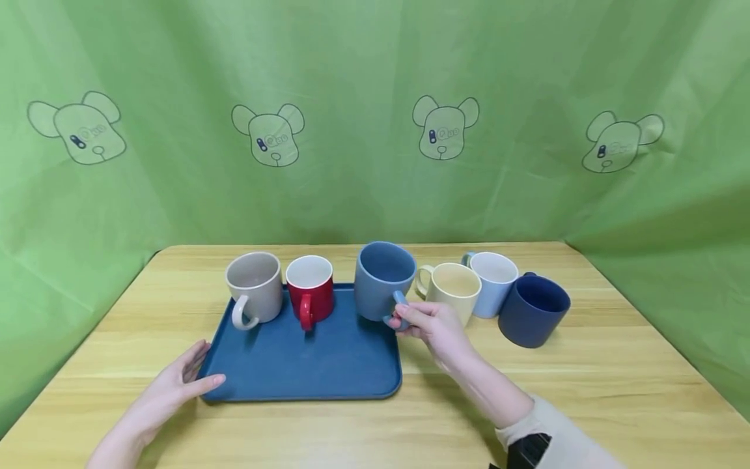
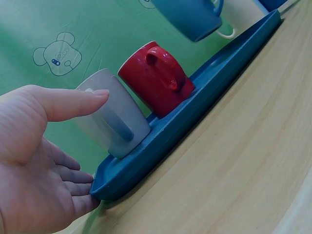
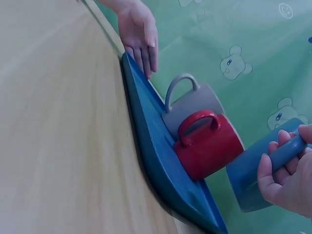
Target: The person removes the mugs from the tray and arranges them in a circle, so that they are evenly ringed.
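Observation:
My right hand (image 1: 436,329) grips the handle of a blue mug (image 1: 383,280), its fingers curled through and round it. In the left wrist view the blue mug (image 2: 192,17) hangs above the right part of the blue tray (image 1: 310,365). On the tray stand a grey mug (image 1: 258,290) and a red mug (image 1: 312,296) with a white inside, handles toward me. At the tray's left edge is my left hand (image 1: 166,387), fingers extended, the fingertips touching the edge and the thumb over the near corner.
Right of the tray, a cream mug (image 1: 456,290), a light blue mug (image 1: 491,286) and a dark blue mug (image 1: 532,312) stand close together on the wooden table (image 1: 615,391). A green curtain (image 1: 363,189) with printed bear heads hangs behind the table.

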`<state>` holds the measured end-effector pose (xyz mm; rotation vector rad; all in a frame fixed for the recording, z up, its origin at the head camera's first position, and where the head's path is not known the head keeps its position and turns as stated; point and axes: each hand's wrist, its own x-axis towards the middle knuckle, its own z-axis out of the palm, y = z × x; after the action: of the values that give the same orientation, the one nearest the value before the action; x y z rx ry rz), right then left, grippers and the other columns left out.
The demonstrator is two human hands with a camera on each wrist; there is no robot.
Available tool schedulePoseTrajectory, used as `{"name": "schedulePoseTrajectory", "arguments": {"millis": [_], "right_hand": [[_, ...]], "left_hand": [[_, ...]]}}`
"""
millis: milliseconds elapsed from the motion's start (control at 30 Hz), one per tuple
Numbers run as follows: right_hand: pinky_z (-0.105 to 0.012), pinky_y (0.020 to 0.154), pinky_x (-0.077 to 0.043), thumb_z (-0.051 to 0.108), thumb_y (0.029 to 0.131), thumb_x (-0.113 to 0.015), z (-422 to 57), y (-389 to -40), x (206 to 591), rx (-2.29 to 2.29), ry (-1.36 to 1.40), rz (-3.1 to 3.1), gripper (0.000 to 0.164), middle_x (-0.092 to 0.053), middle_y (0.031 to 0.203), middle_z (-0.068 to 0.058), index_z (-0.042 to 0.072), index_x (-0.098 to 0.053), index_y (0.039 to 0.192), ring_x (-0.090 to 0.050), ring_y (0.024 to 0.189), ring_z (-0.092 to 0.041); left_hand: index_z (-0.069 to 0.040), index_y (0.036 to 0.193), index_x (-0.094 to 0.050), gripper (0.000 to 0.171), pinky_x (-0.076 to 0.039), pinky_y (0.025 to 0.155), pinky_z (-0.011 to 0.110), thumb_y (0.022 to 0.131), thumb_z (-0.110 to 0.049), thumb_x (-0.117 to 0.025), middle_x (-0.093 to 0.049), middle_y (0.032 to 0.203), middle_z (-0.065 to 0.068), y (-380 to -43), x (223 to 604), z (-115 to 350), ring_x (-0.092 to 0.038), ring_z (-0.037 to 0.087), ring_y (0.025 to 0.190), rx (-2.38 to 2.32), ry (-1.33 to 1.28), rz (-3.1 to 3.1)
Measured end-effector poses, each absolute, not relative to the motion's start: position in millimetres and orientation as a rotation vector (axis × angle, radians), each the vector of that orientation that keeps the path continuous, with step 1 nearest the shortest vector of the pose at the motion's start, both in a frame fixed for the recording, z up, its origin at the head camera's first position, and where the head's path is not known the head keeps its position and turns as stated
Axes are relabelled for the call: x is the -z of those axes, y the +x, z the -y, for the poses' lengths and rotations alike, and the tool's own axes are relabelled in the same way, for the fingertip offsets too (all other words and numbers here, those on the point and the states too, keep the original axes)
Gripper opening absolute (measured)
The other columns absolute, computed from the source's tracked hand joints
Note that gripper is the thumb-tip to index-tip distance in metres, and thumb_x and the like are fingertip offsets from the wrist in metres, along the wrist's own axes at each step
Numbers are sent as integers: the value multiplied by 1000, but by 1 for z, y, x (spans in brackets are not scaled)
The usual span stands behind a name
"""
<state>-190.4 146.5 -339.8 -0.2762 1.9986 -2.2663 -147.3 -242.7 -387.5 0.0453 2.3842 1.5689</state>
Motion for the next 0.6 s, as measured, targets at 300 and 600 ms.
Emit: {"name": "schedulePoseTrajectory", "arguments": {"millis": [300,600], "right_hand": [[-26,73,-55,-1,90,-53,-171,-154,337,2317,-351,-1941,28,-69,76,0,15,-73,79,-66,78,-11],[-27,72,-55,0,91,-53,-196,-124,346,2292,-320,-2018,25,-70,79,-5,13,-74,84,-65,77,-14]], "left_hand": [[10,144,3,89,-10,108,53,90,-24,-61,-2,149,31,-147,387,243,-5,46,136,-1563,42,-2376],[10,143,3,89,-10,108,53,90,-23,-60,-2,149,31,-147,387,243,-5,45,136,-1562,44,-2368]]}}
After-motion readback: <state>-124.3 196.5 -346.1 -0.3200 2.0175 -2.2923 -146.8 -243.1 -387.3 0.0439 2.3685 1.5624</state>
